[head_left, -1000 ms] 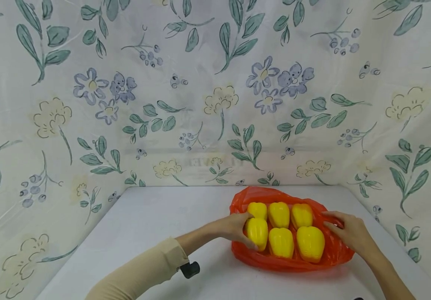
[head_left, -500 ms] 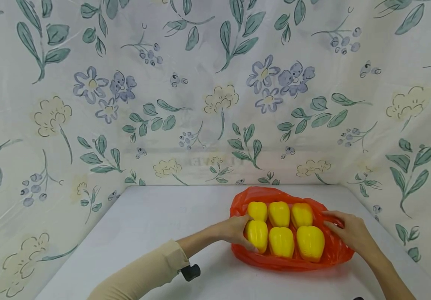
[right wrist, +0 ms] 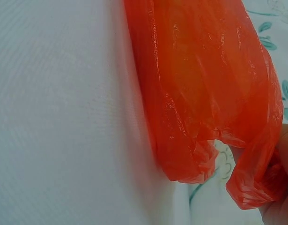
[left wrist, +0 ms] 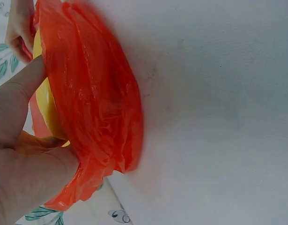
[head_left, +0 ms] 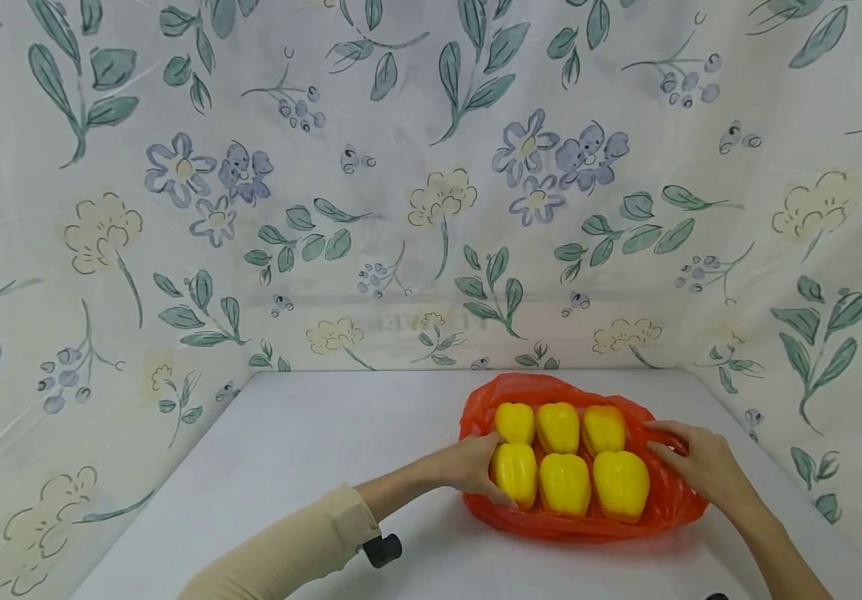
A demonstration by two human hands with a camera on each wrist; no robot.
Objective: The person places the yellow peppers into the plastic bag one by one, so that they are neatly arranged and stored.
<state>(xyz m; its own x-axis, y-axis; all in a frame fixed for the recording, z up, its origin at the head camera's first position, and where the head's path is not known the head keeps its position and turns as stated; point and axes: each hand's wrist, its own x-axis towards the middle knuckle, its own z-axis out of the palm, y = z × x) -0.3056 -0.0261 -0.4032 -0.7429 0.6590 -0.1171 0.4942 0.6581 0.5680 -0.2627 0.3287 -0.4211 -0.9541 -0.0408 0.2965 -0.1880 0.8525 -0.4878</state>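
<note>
Several yellow bell peppers lie in two rows inside a spread-open red plastic bag (head_left: pixel 506 521) on the table. My left hand (head_left: pixel 471 467) grips the front-left bell pepper (head_left: pixel 517 477), thumb on its near side and fingers at its far side. In the left wrist view the bag's side (left wrist: pixel 97 93) covers much of that pepper. Beside it sit the front-middle pepper (head_left: pixel 566 485) and the front-right pepper (head_left: pixel 621 487). At the bag's right end my right hand (head_left: pixel 704 467) pinches the bag's edge; the right wrist view shows bunched red plastic (right wrist: pixel 256 183) between thumb and fingers.
The back row holds a left pepper (head_left: pixel 515 423), a middle pepper (head_left: pixel 558 427) and a right pepper (head_left: pixel 604 430). A white table (head_left: pixel 326 425) extends left of the bag. Floral sheeting (head_left: pixel 401 250) hangs behind and on both sides.
My left hand and the front-left pepper have shifted slightly toward the table's near side. The front-middle pepper has moved a little to the right. My right hand stays put.
</note>
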